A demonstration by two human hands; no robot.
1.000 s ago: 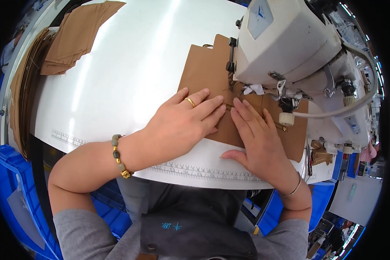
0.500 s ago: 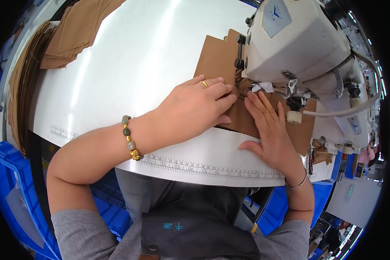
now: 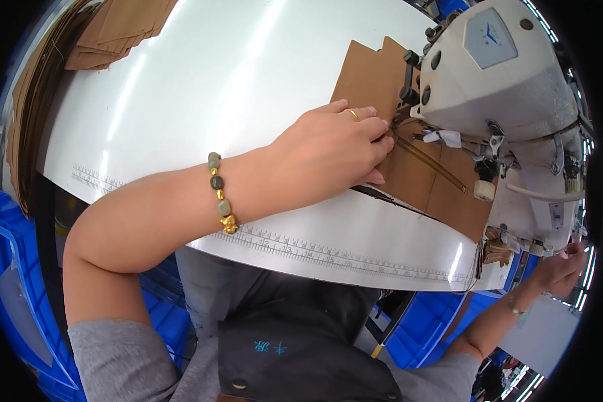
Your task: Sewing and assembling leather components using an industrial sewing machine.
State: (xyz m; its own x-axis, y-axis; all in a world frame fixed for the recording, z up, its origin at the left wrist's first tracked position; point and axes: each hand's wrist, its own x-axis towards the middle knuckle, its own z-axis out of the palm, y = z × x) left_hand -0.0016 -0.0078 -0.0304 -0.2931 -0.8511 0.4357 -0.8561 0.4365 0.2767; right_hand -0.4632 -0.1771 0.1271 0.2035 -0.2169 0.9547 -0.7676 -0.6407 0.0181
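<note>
My left hand (image 3: 345, 147) lies over a brown flat piece (image 3: 365, 74), fingers stretched out and pressing on it just left of the needle area of a white sewing machine (image 3: 516, 74). The hand wears a ring and a beaded bracelet. A thin, shiny yellow-brown strip (image 3: 432, 164) runs across the brown material from near my fingertips toward the lower right. At the far right, beyond the table end, my right hand (image 3: 559, 269) is raised away from the work, beside the lower right of the machine. Its fingers are small and unclear, so I cannot tell what they hold.
Stacks of brown pieces (image 3: 117, 33) lie at the table's far left. A printed ruler (image 3: 295, 248) follows the front edge of the white table (image 3: 228, 80). Blue bins (image 3: 13, 261) stand below on both sides. Small brown scraps (image 3: 496, 251) sit near the right end.
My right hand has left the brown piece and swung out to the far right, uncovering the yellow-brown strip. My left hand stays on the piece. The whole view has shifted slightly.
</note>
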